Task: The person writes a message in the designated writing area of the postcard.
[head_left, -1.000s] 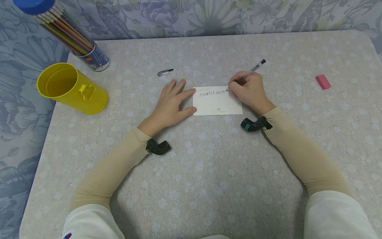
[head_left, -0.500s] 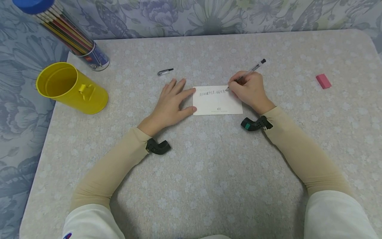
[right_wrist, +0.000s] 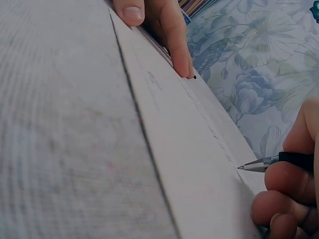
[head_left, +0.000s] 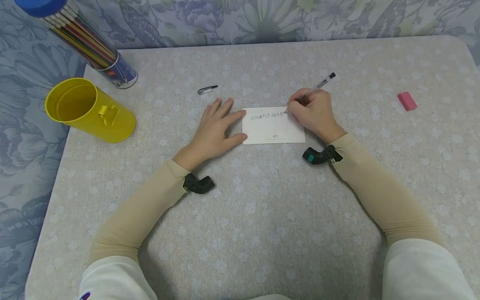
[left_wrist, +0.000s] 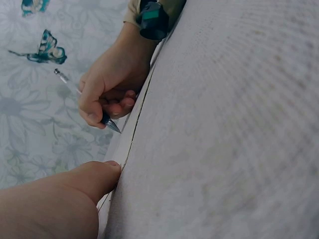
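Observation:
A small white card (head_left: 262,128) lies flat on the table, with a row of handwriting along its top and a small mark near the bottom. My right hand (head_left: 313,109) pinches a clear-barrelled pen (head_left: 323,82) with a black end. In the right wrist view the pen's metal tip (right_wrist: 253,165) meets the card at the end of the written line. My left hand (head_left: 213,135) lies with fingers spread, its thumb and index fingertip touching the card's left edge. The pen's cap (head_left: 208,90) lies beyond the left fingers.
A yellow cup (head_left: 112,125) with a small handle stands at the left. Behind it, a tall tube of pencils (head_left: 125,75) has a blue top. A pink eraser (head_left: 407,101) lies far right. The patterned wall (head_left: 266,21) borders the table's back edge.
The right hand and pen have shifted very slightly, with the tip staying at the end of the written line. The left hand keeps its place on the card's edge.

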Tool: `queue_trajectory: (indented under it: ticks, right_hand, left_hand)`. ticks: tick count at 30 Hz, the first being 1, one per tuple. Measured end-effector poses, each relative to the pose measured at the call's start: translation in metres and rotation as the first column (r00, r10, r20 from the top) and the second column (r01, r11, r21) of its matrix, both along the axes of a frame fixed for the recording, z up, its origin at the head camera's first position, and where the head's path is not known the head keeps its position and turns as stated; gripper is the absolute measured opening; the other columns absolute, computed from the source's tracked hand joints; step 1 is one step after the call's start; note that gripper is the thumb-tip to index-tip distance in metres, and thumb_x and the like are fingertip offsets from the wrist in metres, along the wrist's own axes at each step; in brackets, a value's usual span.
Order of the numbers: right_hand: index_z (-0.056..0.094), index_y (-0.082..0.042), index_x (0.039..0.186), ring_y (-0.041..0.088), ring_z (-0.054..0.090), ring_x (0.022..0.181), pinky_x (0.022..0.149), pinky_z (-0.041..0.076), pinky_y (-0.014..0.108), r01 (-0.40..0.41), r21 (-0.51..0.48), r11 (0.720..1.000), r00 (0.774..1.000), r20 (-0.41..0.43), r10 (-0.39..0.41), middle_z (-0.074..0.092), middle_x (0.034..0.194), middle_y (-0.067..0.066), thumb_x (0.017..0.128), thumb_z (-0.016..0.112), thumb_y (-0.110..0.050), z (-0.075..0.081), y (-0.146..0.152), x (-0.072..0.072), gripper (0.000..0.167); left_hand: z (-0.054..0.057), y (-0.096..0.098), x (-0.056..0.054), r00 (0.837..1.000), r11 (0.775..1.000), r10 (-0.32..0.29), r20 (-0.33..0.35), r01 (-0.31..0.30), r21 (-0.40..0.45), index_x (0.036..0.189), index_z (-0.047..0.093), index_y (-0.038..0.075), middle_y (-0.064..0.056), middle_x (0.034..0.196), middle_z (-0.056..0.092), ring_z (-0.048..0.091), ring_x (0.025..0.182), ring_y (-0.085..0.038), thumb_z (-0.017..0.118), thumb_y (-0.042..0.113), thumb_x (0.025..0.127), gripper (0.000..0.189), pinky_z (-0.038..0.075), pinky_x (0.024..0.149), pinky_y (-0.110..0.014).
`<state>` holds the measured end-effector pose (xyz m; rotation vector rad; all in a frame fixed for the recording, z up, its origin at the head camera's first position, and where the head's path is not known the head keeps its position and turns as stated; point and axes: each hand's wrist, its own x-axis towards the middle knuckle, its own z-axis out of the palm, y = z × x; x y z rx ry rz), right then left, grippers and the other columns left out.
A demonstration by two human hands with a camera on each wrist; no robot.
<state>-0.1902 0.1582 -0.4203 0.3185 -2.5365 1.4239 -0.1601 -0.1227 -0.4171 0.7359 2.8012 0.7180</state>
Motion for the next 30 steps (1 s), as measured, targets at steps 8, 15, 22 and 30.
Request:
queue_trajectory:
  ticks: [8, 15, 22, 30]
  right_hand:
    - [0.075, -0.001, 0.071, -0.002, 0.033, 0.040, 0.042, 0.020, 0.017, -0.011, 0.003, 1.000, 1.000, -0.015, 0.011, 0.052, 0.051, -0.007, 0.081, 0.058, -0.002, 0.0011, 0.0020, 0.0009, 0.019]
    - [0.075, 0.000, 0.073, 0.001, 0.032, 0.040, 0.042, 0.020, 0.017, -0.020, 0.006, 1.000, 1.000, 0.005, 0.020, 0.050, 0.049, -0.006, 0.081, 0.057, -0.003, 0.0007, 0.0026, 0.0013, 0.020]
    - [0.076, -0.001, 0.073, 0.000, 0.033, 0.042, 0.043, 0.020, 0.018, -0.036, -0.007, 0.999, 0.999, 0.012, 0.036, 0.055, 0.054, -0.009, 0.080, 0.057, -0.002, 0.0006, 0.0022, 0.0004, 0.020]
    - [0.076, -0.001, 0.074, 0.000, 0.035, 0.042, 0.043, 0.023, 0.017, -0.013, -0.009, 1.000, 1.000, 0.001, 0.013, 0.053, 0.052, -0.012, 0.081, 0.058, -0.002, 0.0006, 0.0025, -0.0007, 0.019]
  left_hand:
    - [0.0004, -0.0001, 0.0001, 1.000, 1.000, -0.003, -0.007, 0.003, 0.002, 0.151, 0.052, 0.014, -0.021, 0.168, 0.025, 0.009, 0.158, -0.046, 0.067, 0.044, 0.096, 0.064, 0.005, 0.127, -0.063]
    - [-0.0010, 0.0002, -0.0008, 1.000, 1.000, -0.004, -0.003, 0.004, 0.003, 0.150, 0.052, 0.015, -0.021, 0.168, 0.024, 0.009, 0.158, -0.046, 0.067, 0.044, 0.096, 0.064, 0.005, 0.127, -0.064]
    - [-0.0011, -0.0008, -0.0002, 1.000, 1.000, -0.012, -0.013, 0.012, 0.015, 0.150, 0.053, 0.013, -0.022, 0.168, 0.025, 0.010, 0.158, -0.047, 0.068, 0.043, 0.096, 0.064, 0.004, 0.126, -0.065]
    - [-0.0015, -0.0007, -0.0010, 1.000, 1.000, -0.010, -0.010, 0.010, 0.014, 0.150, 0.052, 0.014, -0.021, 0.168, 0.025, 0.010, 0.158, -0.046, 0.067, 0.043, 0.096, 0.063, 0.004, 0.126, -0.064]
